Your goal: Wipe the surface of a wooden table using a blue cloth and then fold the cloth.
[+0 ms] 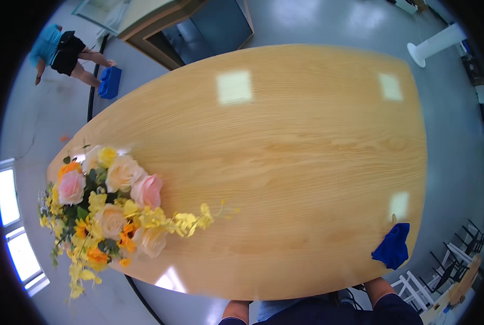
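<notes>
Both my forearms reach the near edge of a wooden table (285, 179), and the hands themselves are hidden beyond that edge. My left forearm shows at the bottom middle, my right one farther right. On the table's near right corner lies a crumpled blue cloth (392, 247), the closest loose thing to my right arm. It is apart from both arms. A large arrangement of artificial-looking flowers (111, 222), pink, cream, orange and yellow, stands at the table's left end. One yellow spray (185, 223) stretches from it toward the middle.
Beyond the table's far left edge, a person (63, 51) in a light blue top bends by a blue box (110, 83). A wood-framed cabinet (190, 32) stands behind the table. White and black chairs (450, 265) are at the lower right, a white column (439, 44) at the far right.
</notes>
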